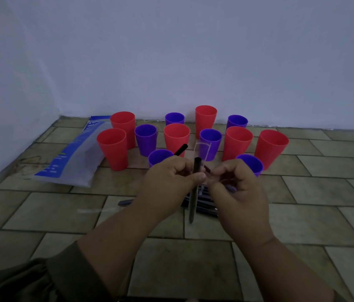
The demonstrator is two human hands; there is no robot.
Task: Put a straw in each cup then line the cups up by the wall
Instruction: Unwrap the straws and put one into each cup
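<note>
Several red cups [113, 148] and purple cups [146, 139] stand upright and scattered on the tiled floor near the wall; none holds a straw. My left hand [169, 182] grips black straws [196, 168], one pointing up and another slanting up-left. My right hand [237, 186] pinches a clear plastic wrapper [203, 150] at the upright straw, close against my left thumb. More black straws [204, 203] lie in a pile on the floor under my hands, partly hidden.
A blue and clear plastic bag [73, 162] lies on the floor left of the cups. The pale wall [171, 62] runs behind the cups and meets a side wall at the left corner. A loose clear wrapper [97, 211] lies left of my forearm.
</note>
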